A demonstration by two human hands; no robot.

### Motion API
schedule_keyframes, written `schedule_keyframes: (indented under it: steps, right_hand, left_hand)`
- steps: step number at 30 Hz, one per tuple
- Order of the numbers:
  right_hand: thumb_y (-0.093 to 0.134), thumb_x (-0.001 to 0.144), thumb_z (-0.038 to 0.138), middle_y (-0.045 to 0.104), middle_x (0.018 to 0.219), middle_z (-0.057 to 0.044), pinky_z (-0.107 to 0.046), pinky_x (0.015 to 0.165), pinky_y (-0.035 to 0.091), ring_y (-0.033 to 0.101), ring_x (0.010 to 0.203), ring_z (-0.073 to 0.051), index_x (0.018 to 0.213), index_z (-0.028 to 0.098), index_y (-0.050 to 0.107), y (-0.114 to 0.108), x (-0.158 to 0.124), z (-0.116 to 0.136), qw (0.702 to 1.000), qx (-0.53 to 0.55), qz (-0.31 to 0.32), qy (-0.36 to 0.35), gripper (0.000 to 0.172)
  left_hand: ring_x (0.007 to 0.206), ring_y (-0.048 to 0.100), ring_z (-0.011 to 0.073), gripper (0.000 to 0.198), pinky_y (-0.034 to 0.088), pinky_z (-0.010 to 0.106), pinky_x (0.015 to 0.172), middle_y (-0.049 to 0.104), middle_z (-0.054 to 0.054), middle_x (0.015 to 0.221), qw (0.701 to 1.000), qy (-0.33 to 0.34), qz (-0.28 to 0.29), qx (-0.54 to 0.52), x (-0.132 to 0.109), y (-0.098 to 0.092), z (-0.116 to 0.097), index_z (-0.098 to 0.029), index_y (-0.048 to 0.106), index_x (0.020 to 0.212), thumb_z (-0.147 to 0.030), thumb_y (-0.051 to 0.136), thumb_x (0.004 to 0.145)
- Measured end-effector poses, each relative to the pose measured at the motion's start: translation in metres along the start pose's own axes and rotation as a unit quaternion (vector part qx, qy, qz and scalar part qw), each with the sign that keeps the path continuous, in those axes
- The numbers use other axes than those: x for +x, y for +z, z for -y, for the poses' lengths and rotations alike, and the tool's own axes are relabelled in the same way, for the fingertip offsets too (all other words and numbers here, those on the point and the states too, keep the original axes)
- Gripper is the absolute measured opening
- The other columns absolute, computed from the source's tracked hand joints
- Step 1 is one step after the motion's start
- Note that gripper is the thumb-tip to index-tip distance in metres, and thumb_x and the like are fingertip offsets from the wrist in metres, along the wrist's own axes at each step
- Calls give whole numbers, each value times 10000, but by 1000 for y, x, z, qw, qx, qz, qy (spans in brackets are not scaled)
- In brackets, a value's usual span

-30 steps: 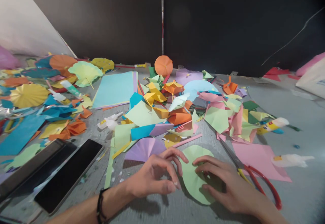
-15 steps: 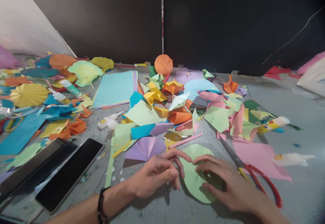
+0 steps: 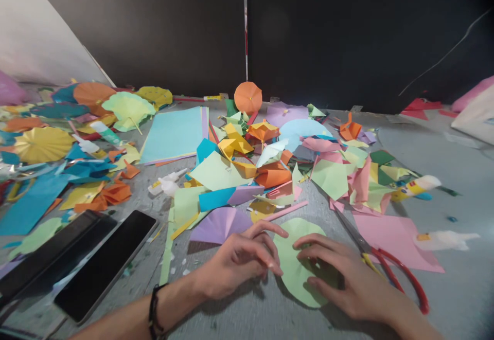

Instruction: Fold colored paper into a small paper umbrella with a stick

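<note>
A light green paper disc (image 3: 295,257) with faint creases lies on the grey table in front of me. My right hand (image 3: 341,273) rests over its right part, fingers curved but apart, the tips on or just above the paper. At the disc's left edge is my left hand (image 3: 247,255), its fingers loosely bent and spread, holding nothing. Its fingertips come close to the rim; contact is unclear. A pleated purple paper fan (image 3: 219,225) lies beyond the left hand. Red-handled scissors (image 3: 401,273) lie to the right of the right hand, partly on a pink sheet (image 3: 397,239).
Two dark phone-like slabs (image 3: 106,263) lie at left. Colored paper scraps (image 3: 224,170) heap across the middle. A yellow glue stick (image 3: 415,190) and a white glue bottle (image 3: 445,240) are at right. Paper umbrellas (image 3: 44,144) and stacked sheets (image 3: 175,134) lie farther back.
My left hand's fingers have shifted: the thumb side and lower fingers now reach slightly farther right, toward the disc's edge. My right hand and the disc look nearly unchanged.
</note>
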State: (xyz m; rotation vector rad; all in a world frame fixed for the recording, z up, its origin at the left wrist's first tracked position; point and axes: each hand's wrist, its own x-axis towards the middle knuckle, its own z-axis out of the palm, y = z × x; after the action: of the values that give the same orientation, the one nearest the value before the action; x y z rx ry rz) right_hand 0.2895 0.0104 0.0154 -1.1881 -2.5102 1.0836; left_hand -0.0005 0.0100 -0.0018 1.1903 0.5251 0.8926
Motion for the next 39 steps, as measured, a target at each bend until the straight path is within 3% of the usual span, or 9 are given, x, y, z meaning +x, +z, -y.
schedule_keyframes:
  steps: [2, 8, 13, 17, 22, 27, 31, 36, 39]
  right_hand:
    - [616, 1018, 379, 608, 1471, -100, -421, 1104, 513, 616, 1327, -255, 1252, 273, 645, 0, 0, 0, 1000, 1, -2, -3, 259]
    - [623, 1011, 366, 622, 1450, -108, -420, 1091, 521, 626, 1313, -259, 1227, 264, 658, 0, -2, 2, 1000, 2, -1, -2, 242]
    - [624, 1012, 390, 618, 1460, -111, -434, 1097, 518, 624, 1316, -271, 1221, 266, 665, 0, -1, 2, 1000, -5, -3, 8, 247]
    - [633, 1004, 376, 619, 1460, -108, -435, 1099, 521, 624, 1318, -271, 1209, 265, 668, -1, 0, 2, 1000, -1, -3, 4, 236]
    - [639, 994, 368, 630, 1446, -117, -437, 1082, 537, 637, 1300, -281, 1206, 262, 678, -2, 0, 3, 1000, 5, -10, 3, 240]
    - [637, 995, 360, 634, 1437, -116, -427, 1078, 536, 643, 1289, -272, 1206, 260, 676, -1, 0, 3, 1000, 3, -12, -1, 237]
    - [632, 1000, 365, 634, 1433, -116, -422, 1080, 530, 643, 1287, -265, 1200, 254, 670, -1, 0, 3, 1000, -2, -12, -7, 231]
    - [636, 997, 364, 645, 1426, -120, -438, 1070, 542, 652, 1278, -272, 1188, 257, 673, -3, -4, 7, 1000, -5, -20, -11, 222]
    - [650, 989, 389, 677, 1381, -131, -440, 1032, 572, 678, 1244, -285, 1172, 256, 686, -6, -10, 11, 999, 5, -45, -24, 229]
  left_hand:
    - [904, 655, 168, 198, 606, 260, 648, 614, 167, 1328, 1000, 3, 0, -27, 0, 0, 1, -186, 860, 885, -341, 759, 954]
    - [953, 668, 201, 211, 611, 363, 831, 632, 174, 1286, 999, 29, 32, -33, -1, -1, -5, -175, 846, 972, -365, 754, 957]
    - [936, 657, 186, 143, 574, 402, 945, 668, 146, 1201, 999, 36, -15, -3, 1, 0, -5, -181, 851, 900, -315, 807, 923]
    - [903, 656, 150, 75, 570, 379, 932, 641, 133, 1270, 998, 68, -13, 3, 2, -2, 1, -190, 844, 824, -252, 881, 846]
    - [866, 654, 146, 269, 585, 308, 783, 640, 128, 1207, 998, 55, -38, -4, 2, -3, 4, -144, 704, 666, -226, 952, 730]
    - [860, 655, 165, 344, 589, 337, 782, 637, 136, 1167, 999, 28, -29, -5, 1, -2, -1, -147, 669, 704, -395, 834, 874]
    - [1025, 638, 252, 385, 589, 331, 745, 660, 131, 978, 1000, 8, -24, 7, 2, 0, -4, -170, 745, 721, -481, 734, 946]
    - [871, 639, 157, 273, 593, 361, 822, 615, 144, 1264, 996, 27, -19, 84, -2, 8, -16, -178, 832, 954, -406, 690, 998]
    - [964, 664, 180, 184, 589, 395, 913, 608, 136, 1315, 981, 75, 10, 177, -10, 11, -35, -197, 827, 968, -321, 694, 999]
